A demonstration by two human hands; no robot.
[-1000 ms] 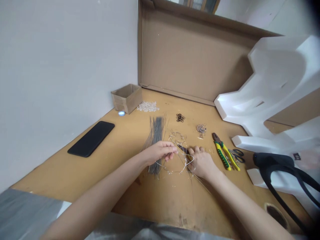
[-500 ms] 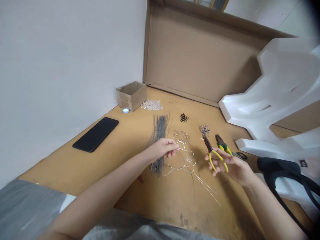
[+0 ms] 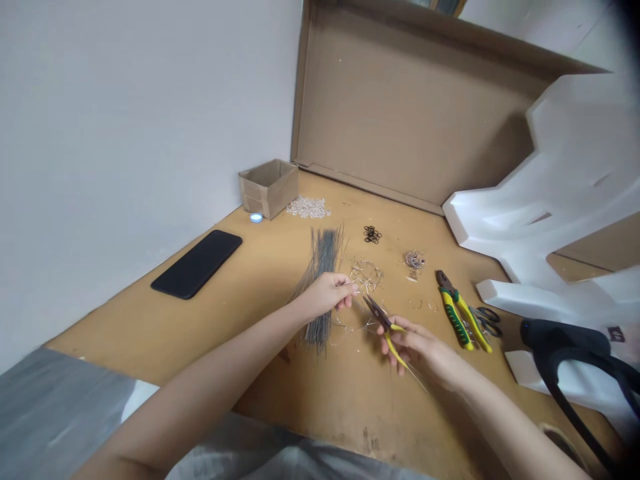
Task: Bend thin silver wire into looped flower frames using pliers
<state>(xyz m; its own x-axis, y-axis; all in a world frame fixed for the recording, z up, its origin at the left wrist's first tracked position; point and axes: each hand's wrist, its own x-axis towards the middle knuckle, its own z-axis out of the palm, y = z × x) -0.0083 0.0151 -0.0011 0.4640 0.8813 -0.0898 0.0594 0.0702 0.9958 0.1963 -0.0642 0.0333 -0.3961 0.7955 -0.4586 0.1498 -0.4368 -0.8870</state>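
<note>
My left hand (image 3: 336,293) pinches a thin silver wire piece, bent in loops, above the right side of a bundle of grey wires (image 3: 320,327). Yellow-handled needle-nose pliers (image 3: 384,321) are in my right hand (image 3: 407,343), their dark jaws pointing up and left, close to the fingertips of my left hand. Whether the jaws touch the wire is too small to tell. Behind my left fingertips lies a ring of twisted wire (image 3: 373,268) on the wooden table (image 3: 200,340).
Green-and-yellow pliers (image 3: 456,312) and scissors (image 3: 487,320) lie at right, near white foam (image 3: 505,233) and a black object (image 3: 565,340). Farther back are black rings (image 3: 372,234), clear beads (image 3: 309,207) and a cardboard box (image 3: 269,190). A phone (image 3: 197,264) lies left.
My right hand has brought the needle-nose pliers left, up to my left fingertips. The green-and-yellow pliers and scissors are now uncovered. The view has shifted slightly.
</note>
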